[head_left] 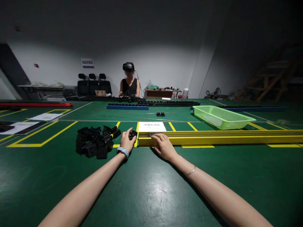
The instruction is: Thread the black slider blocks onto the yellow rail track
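My left hand (128, 141) pinches a black plastic block (133, 135) between thumb and fingers, just off the left end of a long yellow rail (227, 139). Over that same end of the rail my right hand (163, 145) is curled, its thumb in front and its fingertips on top. Beside those fingertips a small dark piece with a light face (152, 134) shows in the rail's channel; the fingers partly hide it. To the left of my left hand lies a loose heap of black plastic blocks (94, 142).
Behind the rail are a printed white sheet (151, 126) and a light green basket (222, 118). Thin rods and two small black pieces (160, 114) lie farther back, near a blue rail (127, 107). A person in a headset (129, 86) sits across the green table (151, 189).
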Demonstrator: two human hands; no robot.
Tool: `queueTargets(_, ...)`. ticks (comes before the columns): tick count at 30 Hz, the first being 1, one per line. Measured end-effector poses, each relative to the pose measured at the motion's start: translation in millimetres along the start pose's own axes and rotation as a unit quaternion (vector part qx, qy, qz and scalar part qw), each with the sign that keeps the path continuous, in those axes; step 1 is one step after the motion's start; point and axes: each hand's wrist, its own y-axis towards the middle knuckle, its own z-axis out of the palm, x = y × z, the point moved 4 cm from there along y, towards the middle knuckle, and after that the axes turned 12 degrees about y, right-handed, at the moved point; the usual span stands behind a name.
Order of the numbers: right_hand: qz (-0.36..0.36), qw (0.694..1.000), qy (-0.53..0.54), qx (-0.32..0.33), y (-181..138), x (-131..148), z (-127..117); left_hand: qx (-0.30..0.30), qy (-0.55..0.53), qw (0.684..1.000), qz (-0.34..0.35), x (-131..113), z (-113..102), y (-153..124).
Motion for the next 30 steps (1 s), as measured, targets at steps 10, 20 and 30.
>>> queueTargets(10, -0.001, 1.0, 0.006, 0.002, 3.3, -0.3, 3.3, 0.007, 0.019, 0.998, -0.056, 1.8, -2.7, -2.6)
queueTargets(20, 0.004, 1.0, 0.006, 0.001, 3.2, -0.3, 3.5, 0.041, 0.019, 0.997, -0.063, 7.3, 2.6, -0.3)
queueTargets(30, 0.003, 1.0, 0.013, 0.0, 1.0, -0.9, 1.1, 0.024, -0.002, 0.997, -0.079, 6.8, 1.3, 0.7)
